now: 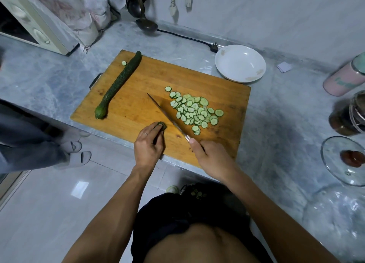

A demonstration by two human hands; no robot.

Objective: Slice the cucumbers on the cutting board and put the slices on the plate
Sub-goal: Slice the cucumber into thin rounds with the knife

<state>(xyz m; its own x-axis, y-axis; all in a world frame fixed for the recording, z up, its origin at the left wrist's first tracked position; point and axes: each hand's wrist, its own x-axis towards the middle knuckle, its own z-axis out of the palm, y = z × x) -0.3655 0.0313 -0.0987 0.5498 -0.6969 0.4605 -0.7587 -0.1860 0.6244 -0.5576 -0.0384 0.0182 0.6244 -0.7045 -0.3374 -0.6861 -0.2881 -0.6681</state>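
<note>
Wooden cutting board (138,97) lies on grey marble worktop (49,81), one only. Whole cucumbers on it: one (118,85), lying diagonally along the board's left part, well apart from the hands. One stray slice (124,63) sits just beside its far end. Cucumber stub (162,125): one, a short end piece near the board's front edge, left hand (149,146) curled over it, fingers (158,129) pinched closed on the stub. Right hand (210,154) wraps the handle of one knife (167,115), fingers closed round it, thumb along the top; blade runs diagonally across the board, just right of the stub. Pile of cut slices (194,110) spreads right of the blade, overlapping, too many to count exactly. White plate (240,63): one, on the worktop touching the board's far right corner, no slices in it. Two jars (345,79) stand at the right edge, one glass lid (339,160) lying nearer.
</note>
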